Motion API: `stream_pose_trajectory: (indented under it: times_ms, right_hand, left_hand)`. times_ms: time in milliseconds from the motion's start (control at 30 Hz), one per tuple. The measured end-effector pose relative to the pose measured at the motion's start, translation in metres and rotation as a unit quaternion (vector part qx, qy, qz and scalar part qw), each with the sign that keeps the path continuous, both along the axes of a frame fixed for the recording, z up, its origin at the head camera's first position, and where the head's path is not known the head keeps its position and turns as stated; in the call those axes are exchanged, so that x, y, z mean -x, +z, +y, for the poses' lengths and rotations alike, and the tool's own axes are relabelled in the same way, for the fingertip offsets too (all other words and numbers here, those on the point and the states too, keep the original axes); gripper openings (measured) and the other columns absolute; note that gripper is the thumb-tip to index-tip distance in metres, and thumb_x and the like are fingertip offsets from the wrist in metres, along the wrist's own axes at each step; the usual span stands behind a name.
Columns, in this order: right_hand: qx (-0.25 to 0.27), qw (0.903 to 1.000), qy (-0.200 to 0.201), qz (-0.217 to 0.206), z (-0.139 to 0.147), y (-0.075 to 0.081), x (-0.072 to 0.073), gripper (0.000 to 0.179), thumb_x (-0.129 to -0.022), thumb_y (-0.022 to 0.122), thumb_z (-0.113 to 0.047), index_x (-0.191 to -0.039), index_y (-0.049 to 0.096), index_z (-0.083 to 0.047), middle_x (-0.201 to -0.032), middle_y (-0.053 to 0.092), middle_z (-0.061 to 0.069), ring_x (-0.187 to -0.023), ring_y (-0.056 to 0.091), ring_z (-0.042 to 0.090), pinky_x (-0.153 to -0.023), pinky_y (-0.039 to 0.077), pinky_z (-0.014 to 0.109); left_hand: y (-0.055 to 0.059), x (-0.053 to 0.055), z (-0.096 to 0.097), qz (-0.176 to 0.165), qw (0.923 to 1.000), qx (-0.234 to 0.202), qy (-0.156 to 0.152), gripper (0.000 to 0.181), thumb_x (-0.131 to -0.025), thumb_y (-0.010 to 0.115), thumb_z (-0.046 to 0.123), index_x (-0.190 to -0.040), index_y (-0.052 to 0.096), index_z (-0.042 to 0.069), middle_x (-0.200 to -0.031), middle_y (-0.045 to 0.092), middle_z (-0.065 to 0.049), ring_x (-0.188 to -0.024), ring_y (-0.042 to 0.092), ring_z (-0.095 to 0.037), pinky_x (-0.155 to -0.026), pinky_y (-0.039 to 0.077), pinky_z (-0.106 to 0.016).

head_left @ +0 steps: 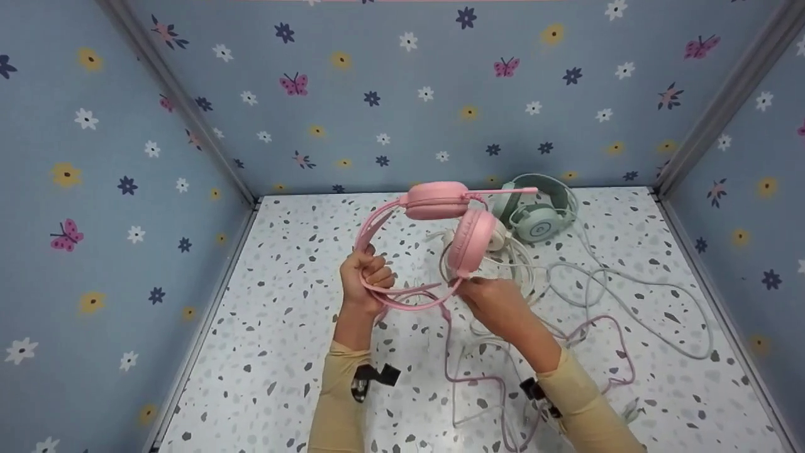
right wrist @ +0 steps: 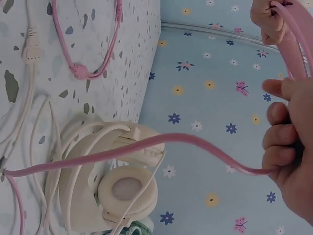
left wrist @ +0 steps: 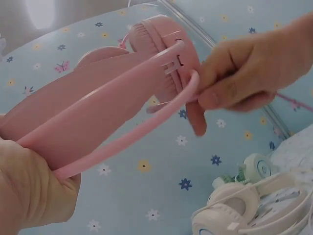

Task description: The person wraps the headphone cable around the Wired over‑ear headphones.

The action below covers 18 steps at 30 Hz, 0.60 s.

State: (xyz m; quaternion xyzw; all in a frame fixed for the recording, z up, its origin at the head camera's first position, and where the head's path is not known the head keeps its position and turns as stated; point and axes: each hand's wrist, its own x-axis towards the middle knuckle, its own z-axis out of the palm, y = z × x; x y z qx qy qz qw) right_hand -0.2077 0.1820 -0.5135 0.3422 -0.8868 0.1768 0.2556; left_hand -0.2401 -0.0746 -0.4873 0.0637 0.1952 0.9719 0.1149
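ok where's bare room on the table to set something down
Widest: the table left of the pink headset, out to the left wall. Smaller: the far right corner, beside the green headset. Crowded: centre-right, with cream headset and tangled cables.

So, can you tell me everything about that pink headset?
The pink headset has two round, cushioned ear cups, wrinkled like faux leather, a slim microphone arm, and a wide strap inside two plastic-looking hoops. It is held sideways above the speckled table, cups toward the right in the head view. The left fingers curl round its band; the right fingers hold its pink cable beside one cup. The cable trails down onto the table.
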Motion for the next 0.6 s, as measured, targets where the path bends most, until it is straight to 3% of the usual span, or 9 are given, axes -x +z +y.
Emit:
stream_pose_trajectory:
  times_ms: [100, 200, 267, 333, 400, 467, 533, 600]
  right_hand:
    - [0.029, 0.998, 0.012, 0.055, 0.004, 0.003, -0.006, 0.006, -0.09, 0.068, -0.015, -0.096, 0.068, -0.015, -0.058, 0.051, -0.003, -0.042, 0.04, 0.01, -0.038, 0.032, 0.028]
    - [0.042, 0.9947, 0.024, 0.091, 0.011, 0.01, -0.012, 0.01, -0.085, 0.072, -0.011, -0.094, 0.068, -0.012, -0.056, 0.049, -0.001, -0.04, 0.036, 0.01, -0.036, 0.03, 0.028]
    - [0.017, 0.9949, 0.025, 0.096, 0.013, 0.017, -0.015, 0.008, -0.086, 0.071, -0.012, -0.093, 0.066, -0.012, -0.055, 0.047, -0.001, -0.04, 0.034, 0.01, -0.036, 0.028, 0.027]
    - [-0.018, 0.9968, 0.018, 0.077, 0.015, 0.023, -0.016, 0.005, -0.089, 0.068, -0.014, -0.092, 0.065, -0.012, -0.056, 0.047, -0.001, -0.041, 0.035, 0.012, -0.036, 0.028, 0.027]
    - [-0.054, 0.9979, -0.003, 0.037, 0.018, 0.025, -0.014, 0.004, -0.092, 0.064, -0.015, -0.089, 0.062, -0.014, -0.055, 0.047, -0.001, -0.041, 0.038, 0.013, -0.036, 0.029, 0.03]
    - [-0.07, 0.9969, -0.034, -0.015, 0.022, 0.022, -0.01, 0.005, -0.092, 0.063, -0.015, -0.087, 0.062, -0.015, -0.055, 0.047, -0.002, -0.043, 0.041, 0.015, -0.037, 0.032, 0.032]
    - [-0.054, 0.9949, -0.057, -0.063, 0.026, 0.015, -0.005, 0.004, -0.093, 0.064, -0.015, -0.089, 0.066, -0.016, -0.057, 0.051, -0.004, -0.045, 0.046, 0.015, -0.04, 0.036, 0.033]
    - [-0.015, 0.9926, -0.061, -0.104, 0.028, 0.006, 0.002, 0.005, -0.093, 0.064, -0.014, -0.093, 0.069, -0.016, -0.056, 0.051, -0.005, -0.046, 0.047, 0.013, -0.043, 0.038, 0.033]
  left_hand:
    - [-0.002, 0.004, -0.005, -0.011, 0.9947, 0.062, 0.082, 0.018, -0.084, 0.033, 0.001, -0.076, 0.026, 0.016, -0.05, 0.021, 0.007, -0.036, 0.025, -0.002, -0.035, 0.022, -0.016]
    - [-0.008, 0.007, -0.01, -0.012, 0.9756, 0.146, 0.163, 0.016, -0.082, 0.036, -0.001, -0.077, 0.03, 0.013, -0.049, 0.024, 0.007, -0.035, 0.024, -0.002, -0.033, 0.02, -0.016]
    - [-0.012, 0.008, -0.013, -0.021, 0.9638, 0.181, 0.195, 0.017, -0.08, 0.038, -0.003, -0.076, 0.032, 0.012, -0.049, 0.026, 0.006, -0.036, 0.025, -0.003, -0.033, 0.021, -0.017]
    - [-0.016, 0.008, -0.016, -0.029, 0.9609, 0.191, 0.198, 0.018, -0.08, 0.039, -0.004, -0.076, 0.031, 0.012, -0.05, 0.026, 0.005, -0.036, 0.026, -0.004, -0.033, 0.022, -0.018]
    - [-0.02, 0.007, -0.019, -0.042, 0.9715, 0.163, 0.167, 0.021, -0.081, 0.038, -0.003, -0.074, 0.03, 0.014, -0.05, 0.026, 0.005, -0.037, 0.026, -0.004, -0.033, 0.024, -0.018]
    - [-0.023, 0.005, -0.024, -0.049, 0.986, 0.11, 0.115, 0.023, -0.083, 0.035, -0.001, -0.072, 0.028, 0.017, -0.05, 0.024, 0.006, -0.037, 0.027, -0.004, -0.034, 0.025, -0.018]
    - [-0.026, 0.003, -0.029, -0.04, 0.9975, 0.045, 0.038, 0.022, -0.085, 0.028, 0.002, -0.07, 0.028, 0.017, -0.051, 0.021, 0.007, -0.038, 0.025, -0.003, -0.035, 0.024, -0.017]
    - [-0.028, 0.002, -0.031, -0.02, 0.9985, -0.014, -0.049, 0.021, -0.085, 0.023, 0.005, -0.071, 0.032, 0.017, -0.052, 0.019, 0.008, -0.039, 0.023, -0.002, -0.036, 0.023, -0.017]
